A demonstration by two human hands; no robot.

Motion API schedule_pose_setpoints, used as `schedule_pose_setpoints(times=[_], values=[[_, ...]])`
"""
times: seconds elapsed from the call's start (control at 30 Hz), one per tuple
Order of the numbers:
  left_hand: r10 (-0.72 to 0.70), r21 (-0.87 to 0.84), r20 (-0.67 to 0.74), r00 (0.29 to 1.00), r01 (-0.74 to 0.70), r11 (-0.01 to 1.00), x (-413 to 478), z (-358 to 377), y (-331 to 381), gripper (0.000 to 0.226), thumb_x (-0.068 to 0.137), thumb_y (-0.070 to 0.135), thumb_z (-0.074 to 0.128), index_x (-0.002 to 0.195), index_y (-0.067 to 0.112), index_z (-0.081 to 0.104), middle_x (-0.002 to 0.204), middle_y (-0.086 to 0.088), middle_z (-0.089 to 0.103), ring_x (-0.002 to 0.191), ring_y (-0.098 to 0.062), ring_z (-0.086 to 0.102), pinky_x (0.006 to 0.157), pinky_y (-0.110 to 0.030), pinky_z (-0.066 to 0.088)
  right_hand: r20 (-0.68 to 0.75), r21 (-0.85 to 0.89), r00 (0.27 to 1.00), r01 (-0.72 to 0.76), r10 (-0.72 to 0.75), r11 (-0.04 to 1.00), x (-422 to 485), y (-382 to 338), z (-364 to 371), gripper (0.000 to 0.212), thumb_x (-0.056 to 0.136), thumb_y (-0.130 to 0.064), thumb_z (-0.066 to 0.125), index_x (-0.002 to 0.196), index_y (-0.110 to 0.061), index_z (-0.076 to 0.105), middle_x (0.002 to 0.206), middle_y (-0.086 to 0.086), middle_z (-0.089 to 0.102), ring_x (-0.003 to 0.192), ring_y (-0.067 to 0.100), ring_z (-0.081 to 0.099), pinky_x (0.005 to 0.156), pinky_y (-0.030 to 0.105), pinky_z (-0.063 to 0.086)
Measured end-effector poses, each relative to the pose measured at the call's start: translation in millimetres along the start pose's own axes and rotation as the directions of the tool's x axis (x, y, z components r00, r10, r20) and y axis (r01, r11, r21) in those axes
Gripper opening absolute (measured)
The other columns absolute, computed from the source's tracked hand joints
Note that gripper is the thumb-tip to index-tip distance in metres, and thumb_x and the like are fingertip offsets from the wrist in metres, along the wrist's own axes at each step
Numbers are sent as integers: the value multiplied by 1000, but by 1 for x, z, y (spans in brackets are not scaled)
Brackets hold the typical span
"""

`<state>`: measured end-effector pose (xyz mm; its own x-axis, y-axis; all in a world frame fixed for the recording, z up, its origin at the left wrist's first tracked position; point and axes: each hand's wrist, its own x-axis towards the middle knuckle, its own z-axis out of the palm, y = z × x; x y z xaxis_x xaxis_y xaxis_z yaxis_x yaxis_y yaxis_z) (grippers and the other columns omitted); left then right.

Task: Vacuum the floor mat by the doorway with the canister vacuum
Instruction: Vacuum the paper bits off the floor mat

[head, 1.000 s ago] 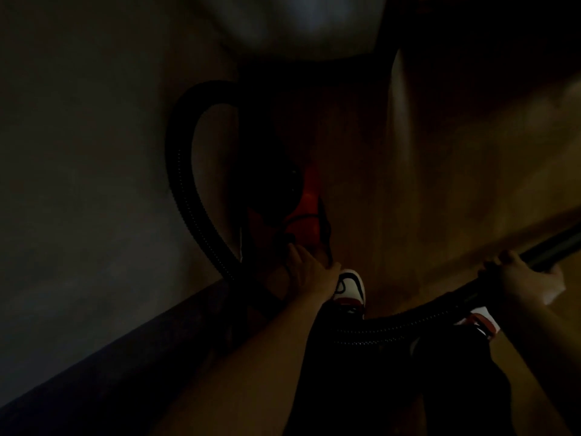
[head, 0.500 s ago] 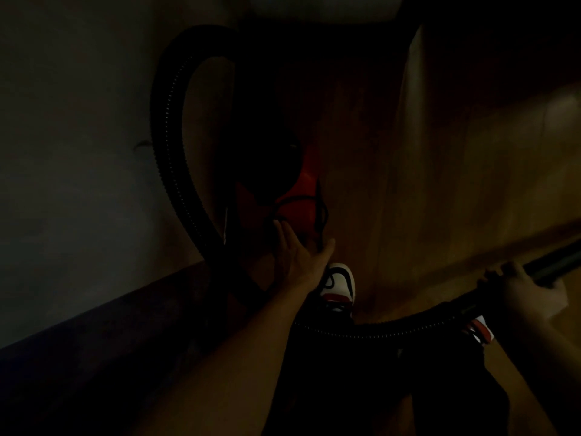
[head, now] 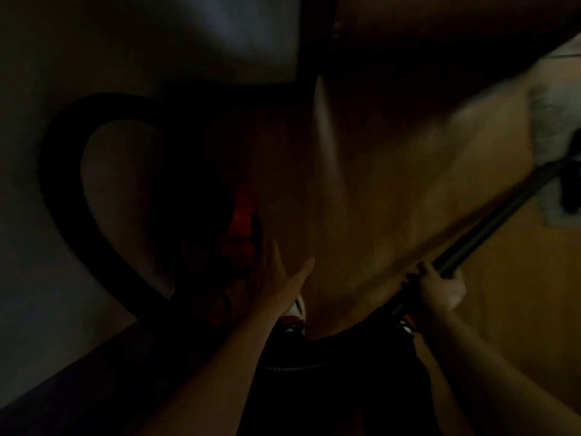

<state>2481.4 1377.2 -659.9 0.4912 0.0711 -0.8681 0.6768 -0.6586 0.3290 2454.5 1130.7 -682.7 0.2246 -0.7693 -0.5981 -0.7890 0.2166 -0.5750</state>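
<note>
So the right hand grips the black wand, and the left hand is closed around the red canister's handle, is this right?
Not quite. The head view shows the left hand open, fingers straight, beside the red canister, not closed around its handle. The right hand does grip the black wand.

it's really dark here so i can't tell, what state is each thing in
left hand: open, fingers straight, beside the canister vacuum
right hand: grips the wand
wand: slanted toward the floor mat
floor head: on the floor mat, partly out of frame
floor mat: lying flat
hose: bent in a loop
canister vacuum: on the floor, mostly in shadow
</note>
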Motion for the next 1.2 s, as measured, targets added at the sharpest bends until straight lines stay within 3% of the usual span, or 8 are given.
schedule_pose_setpoints(times=[0.2, 0.3, 0.37, 0.47, 0.63, 0.8, 1.07, 1.2], values=[[195, -15, 393, 898, -206, 978, -44, 45, 103, 64, 97, 54, 49, 153, 30, 29, 156, 1, 34, 139, -21, 39, 114, -42, 35, 11, 181, 999, -54, 53, 982, 8, -37, -10, 44, 91, -5, 63, 134, -9, 50, 84, 22, 68, 46, 18, 60, 41, 26, 48], [282, 75, 466, 839, -355, 932, -62, 68, 144, 43, 100, 47, 45, 140, 31, 44, 131, 3, 56, 119, -17, 56, 102, -38, 46, 80, 204, 989, -142, 128, 969, 6, -55, -24, 50, 92, -8, 65, 138, -15, 47, 92, 16, 71, 60, 24, 69, 51, 33, 56], [257, 38, 518, 816, -323, 946, -67, 81, 167, 35, 102, 42, 44, 136, 33, 44, 110, 1, 67, 94, -21, 66, 82, -38, 54, 117, 218, 978, -197, 175, 956, 13, -65, -35, 53, 91, -11, 67, 140, -19, 45, 100, 15, 71, 72, 26, 71, 61, 39, 60], [157, -74, 598, 786, -142, 987, -73, 99, 197, 30, 105, 31, 43, 135, 32, 39, 86, -6, 68, 58, -21, 57, 52, -32, 45, 181, 219, 961, -246, 208, 944, 27, -80, -51, 57, 91, -17, 68, 142, -19, 43, 109, 13, 68, 85, 25, 70, 70, 40, 60], [137, 78, 549, 825, -214, 974, -75, 122, 241, 17, 104, 31, 43, 121, 29, 41, 98, -10, 63, 46, -14, 54, 43, -27, 45, 357, 483, 913, -362, 197, 798, 56, -112, -77, 77, 97, -4, 58, 155, -38, 22, 90, 14, 65, 63, 20, 64, 57, 33, 56], [152, 130, 446, 882, -231, 964, -70, 147, 277, 9, 103, 26, 45, 110, 21, 47, 89, -9, 62, 52, -15, 57, 47, -27, 47, 389, 516, 906, -363, 165, 776, 95, -130, -90, 88, 96, 0, 57, 156, -45, 11, 93, 16, 64, 60, 19, 60, 59, 36, 54], [63, 261, 338, 939, -158, 952, -74, 196, 324, 42, 100, 55, 34, 104, 19, 56, 74, -7, 60, 42, -15, 53, 42, -27, 42, 431, 483, 893, -347, 127, 804, 148, -148, -121, 95, 95, 2, 56, 156, -48, 3, 93, 16, 62, 59, 18, 59, 56, 34, 53], [47, 247, 370, 928, -147, 958, -77, 211, 347, 45, 101, 52, 38, 98, 12, 59, 71, -8, 60, 49, -20, 55, 49, -31, 48, 405, 504, 907, -330, 120, 798, 174, -159, -136, 91, 98, 2, 54, 157, -46, 4, 94, 14, 60, 56, 17, 57, 51, 32, 52]])
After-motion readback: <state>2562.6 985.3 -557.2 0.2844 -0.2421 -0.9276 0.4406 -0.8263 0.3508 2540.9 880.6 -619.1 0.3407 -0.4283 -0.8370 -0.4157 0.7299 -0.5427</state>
